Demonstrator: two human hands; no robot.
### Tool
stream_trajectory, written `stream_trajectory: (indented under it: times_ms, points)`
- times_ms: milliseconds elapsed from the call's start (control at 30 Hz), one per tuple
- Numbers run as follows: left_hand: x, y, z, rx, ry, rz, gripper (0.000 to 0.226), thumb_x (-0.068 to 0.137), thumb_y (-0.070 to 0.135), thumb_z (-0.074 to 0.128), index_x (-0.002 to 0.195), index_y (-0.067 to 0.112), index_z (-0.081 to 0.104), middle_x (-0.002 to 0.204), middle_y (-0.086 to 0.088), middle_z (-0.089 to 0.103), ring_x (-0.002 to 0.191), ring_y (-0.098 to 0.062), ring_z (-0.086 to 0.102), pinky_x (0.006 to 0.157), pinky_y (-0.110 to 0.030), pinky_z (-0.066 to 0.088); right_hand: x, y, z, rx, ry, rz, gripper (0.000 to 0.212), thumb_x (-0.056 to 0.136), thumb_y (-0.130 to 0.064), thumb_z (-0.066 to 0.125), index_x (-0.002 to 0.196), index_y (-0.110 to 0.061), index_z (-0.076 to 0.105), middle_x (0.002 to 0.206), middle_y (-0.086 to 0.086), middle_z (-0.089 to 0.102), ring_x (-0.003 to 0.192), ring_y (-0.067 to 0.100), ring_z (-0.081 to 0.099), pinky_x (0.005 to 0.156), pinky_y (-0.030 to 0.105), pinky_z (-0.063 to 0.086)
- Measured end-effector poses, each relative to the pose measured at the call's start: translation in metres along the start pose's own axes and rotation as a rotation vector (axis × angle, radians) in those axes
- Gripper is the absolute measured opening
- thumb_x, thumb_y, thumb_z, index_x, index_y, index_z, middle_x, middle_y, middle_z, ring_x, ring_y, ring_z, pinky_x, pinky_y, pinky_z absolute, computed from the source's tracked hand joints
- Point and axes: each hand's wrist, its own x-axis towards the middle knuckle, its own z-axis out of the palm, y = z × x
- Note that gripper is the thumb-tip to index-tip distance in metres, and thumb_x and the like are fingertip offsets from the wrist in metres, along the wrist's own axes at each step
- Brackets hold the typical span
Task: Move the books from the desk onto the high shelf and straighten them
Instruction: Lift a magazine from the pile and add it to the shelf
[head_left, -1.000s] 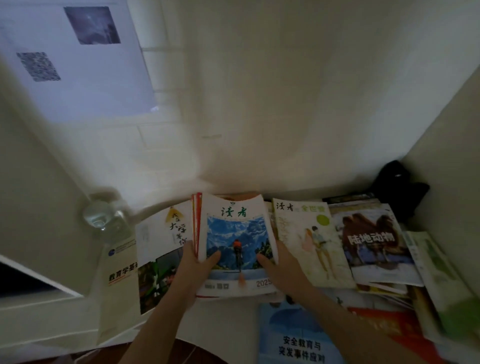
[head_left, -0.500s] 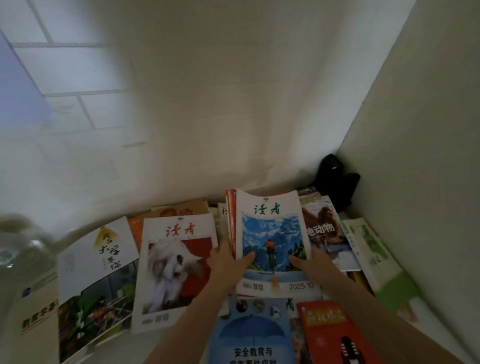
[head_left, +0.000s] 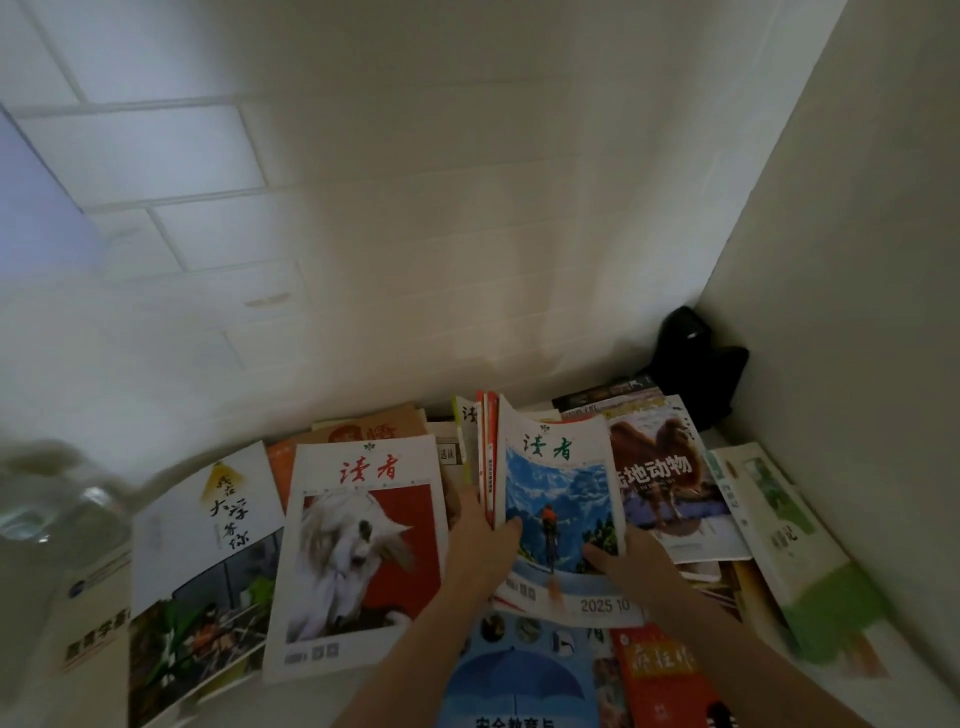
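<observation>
I hold a stack of magazines (head_left: 563, 499) tilted up off the pile, its front cover showing blue mountains and a cyclist. My left hand (head_left: 480, 545) grips its left edge, thumb on the cover. My right hand (head_left: 631, 564) grips its lower right edge. A magazine with a white horse on red (head_left: 363, 551) lies flat to the left. Left of that lies a white book with black brush lettering (head_left: 208, 530). A camel-cover book (head_left: 670, 478) lies to the right, partly behind the stack.
More books lie around: a green-and-white one (head_left: 784, 545) at the right, a blue umbrella cover (head_left: 519, 680) and a red cover (head_left: 670, 675) near me. A black object (head_left: 696, 358) sits in the back corner. A clear glass jar (head_left: 47, 504) stands left. White walls close in behind and right.
My view has swung right. The held stack has moved right, off the spot where the white-horse magazine now shows, and stands in front of the camel book.
</observation>
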Motion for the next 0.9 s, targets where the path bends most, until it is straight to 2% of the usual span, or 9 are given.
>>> stream_trajectory:
  times_ms: [100,200,300,400,500,600,667,800,900]
  points:
    - [-0.014,0.006,-0.017,-0.122,0.022,0.03,0.037,0.091,0.014,0.062,0.122,0.02,0.043,0.113,0.0,0.062,0.091,-0.009,0.062,0.065,-0.016,0.053,-0.007,-0.008,-0.004,0.077,-0.044,-0.009,0.029,0.089,-0.028,0.067,0.112,-0.011,0.062,0.107,0.008,0.069,0.094,0.024,0.066,0.082,0.039,0.055]
    - [-0.035,0.006,-0.059,-0.162,0.089,0.062,0.03,0.091,0.022,0.063,0.112,0.028,0.044,0.103,-0.002,0.064,0.079,-0.017,0.068,0.055,-0.018,0.053,-0.021,-0.031,0.006,0.212,-0.131,-0.026,0.025,0.087,-0.032,0.07,0.108,-0.02,0.061,0.102,0.002,0.069,0.093,0.024,0.067,0.087,0.045,0.055]
    - [-0.053,-0.008,-0.112,-0.288,0.117,0.038,0.031,0.091,0.025,0.064,0.109,0.04,0.044,0.106,-0.003,0.065,0.077,-0.025,0.072,0.058,-0.034,0.059,-0.03,-0.061,0.033,0.268,-0.201,-0.098,0.036,0.081,-0.043,0.073,0.111,-0.027,0.06,0.102,0.002,0.07,0.09,0.022,0.069,0.08,0.04,0.058]
    - [-0.059,-0.035,-0.15,-0.28,0.126,-0.04,0.035,0.092,0.024,0.063,0.116,0.04,0.043,0.112,-0.002,0.065,0.09,-0.024,0.071,0.072,-0.042,0.06,-0.039,-0.087,0.07,0.273,-0.297,-0.088,0.024,0.089,-0.031,0.068,0.109,-0.026,0.056,0.1,0.003,0.068,0.084,0.019,0.068,0.067,0.028,0.057]
    - [-0.057,-0.058,-0.158,-0.126,0.109,-0.071,0.05,0.092,0.023,0.061,0.134,0.028,0.033,0.12,-0.002,0.061,0.096,-0.02,0.068,0.079,-0.042,0.06,-0.035,-0.087,0.111,0.167,-0.229,-0.105,0.024,0.089,-0.023,0.068,0.11,-0.016,0.057,0.103,0.007,0.065,0.08,0.012,0.063,0.065,0.022,0.055]
    - [-0.051,-0.065,-0.155,-0.014,0.162,0.002,0.074,0.09,0.022,0.064,0.143,0.03,0.013,0.129,0.0,0.055,0.103,-0.019,0.066,0.083,-0.041,0.059,-0.024,-0.076,0.129,0.174,-0.146,-0.073,0.038,0.083,-0.024,0.074,0.115,-0.012,0.057,0.105,0.01,0.066,0.09,0.021,0.065,0.083,0.04,0.057]
    - [-0.051,-0.068,-0.153,0.024,0.221,0.003,0.091,0.086,0.022,0.071,0.148,0.023,0.004,0.126,-0.002,0.055,0.104,-0.022,0.066,0.086,-0.038,0.057,-0.02,-0.071,0.13,0.17,-0.122,-0.075,0.042,0.081,-0.029,0.076,0.116,-0.015,0.056,0.104,0.009,0.066,0.091,0.023,0.066,0.082,0.043,0.058]
    - [-0.05,-0.068,-0.161,0.402,0.325,-0.088,0.064,0.078,0.05,0.072,0.127,0.016,0.05,0.117,-0.003,0.064,0.107,-0.021,0.061,0.089,-0.032,0.05,-0.015,-0.067,0.13,0.087,-0.104,-0.066,0.056,0.074,-0.051,0.073,0.121,-0.03,0.049,0.113,0.006,0.059,0.107,0.028,0.056,0.089,0.047,0.054]
    - [-0.039,-0.075,-0.17,0.585,0.283,-0.189,0.07,0.071,0.063,0.069,0.124,0.021,0.051,0.127,-0.005,0.052,0.121,-0.027,0.047,0.102,-0.042,0.043,-0.023,-0.071,0.132,0.064,-0.112,-0.084,0.057,0.081,-0.05,0.068,0.128,-0.034,0.041,0.117,0.005,0.057,0.114,0.029,0.051,0.094,0.048,0.051]
